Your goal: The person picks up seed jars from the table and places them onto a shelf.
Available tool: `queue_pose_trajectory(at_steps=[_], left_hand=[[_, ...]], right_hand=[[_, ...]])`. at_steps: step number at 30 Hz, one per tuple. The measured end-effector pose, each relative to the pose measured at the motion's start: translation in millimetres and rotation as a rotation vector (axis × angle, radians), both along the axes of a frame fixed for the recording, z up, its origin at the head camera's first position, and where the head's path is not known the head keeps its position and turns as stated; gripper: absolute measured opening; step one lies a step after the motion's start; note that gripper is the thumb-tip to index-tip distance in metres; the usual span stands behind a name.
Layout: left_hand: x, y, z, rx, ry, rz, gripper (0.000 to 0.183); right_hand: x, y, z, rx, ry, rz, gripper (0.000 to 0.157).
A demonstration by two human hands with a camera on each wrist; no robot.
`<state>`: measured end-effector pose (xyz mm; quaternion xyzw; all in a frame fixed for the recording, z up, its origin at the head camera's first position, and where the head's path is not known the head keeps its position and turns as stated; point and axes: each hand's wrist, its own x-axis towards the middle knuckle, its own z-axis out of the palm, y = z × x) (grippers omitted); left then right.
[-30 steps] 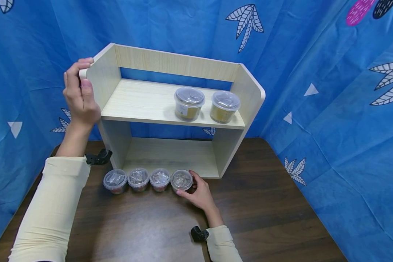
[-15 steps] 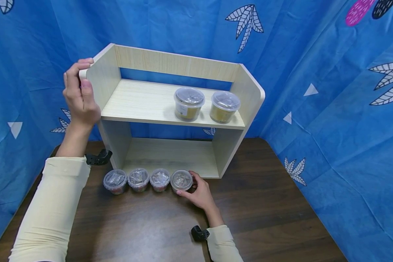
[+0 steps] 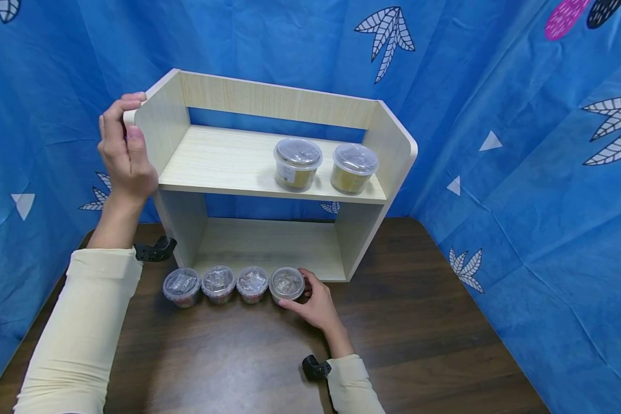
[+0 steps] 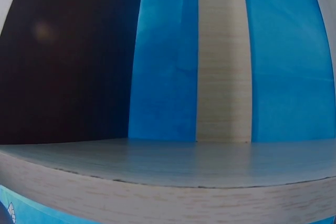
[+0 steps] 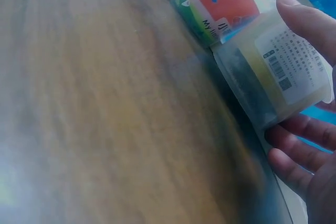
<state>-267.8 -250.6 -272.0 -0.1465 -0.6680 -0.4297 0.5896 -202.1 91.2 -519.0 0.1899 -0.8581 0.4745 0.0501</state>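
Observation:
My left hand (image 3: 125, 149) grips the upper front corner of the left side panel of a pale wooden two-tier shelf (image 3: 269, 192). That hand does not show in the left wrist view, where the panel (image 4: 210, 203) fills the bottom. With thumb and fingers my right hand (image 3: 315, 305) holds a clear lidded plastic cup (image 3: 287, 283) at the right end of a row before the shelf. A white barcode label shows on this cup (image 5: 257, 77) in the right wrist view. Beside it stand similar lidded cups (image 3: 252, 283), (image 3: 219, 283), (image 3: 181, 286) with red printed sides.
Two larger lidded tubs (image 3: 298, 164), (image 3: 354, 168) with yellowish contents sit on the right part of the upper tier. The shelf stands on a dark wooden table (image 3: 227, 368). Blue patterned curtain (image 3: 497, 172) hangs behind and to the right.

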Motion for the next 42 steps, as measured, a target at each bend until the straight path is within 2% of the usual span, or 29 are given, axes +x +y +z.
queue_pose_trajectory(at_steps=[18,27,37,42], left_hand=[[2.8,0,0.0,0.0,-0.003,0.007,0.043],[3.5,1,0.2,0.006,-0.004,0.008,0.043],[11.1,7,5.4,0.01,-0.011,0.014,0.041],[7.8,5,3.3,0.005,-0.009,0.009,0.041]], right_hand=[[-0.5,1,16.0,-0.012,0.033,-0.028,0.077],[0.7,1,26.8,-0.057,0.048,-0.044,0.076],[0.4,0,33.2,-0.087,0.075,-0.053,0.075],[1.0,-1,37.3,-0.099,0.07,-0.061,0.075]])
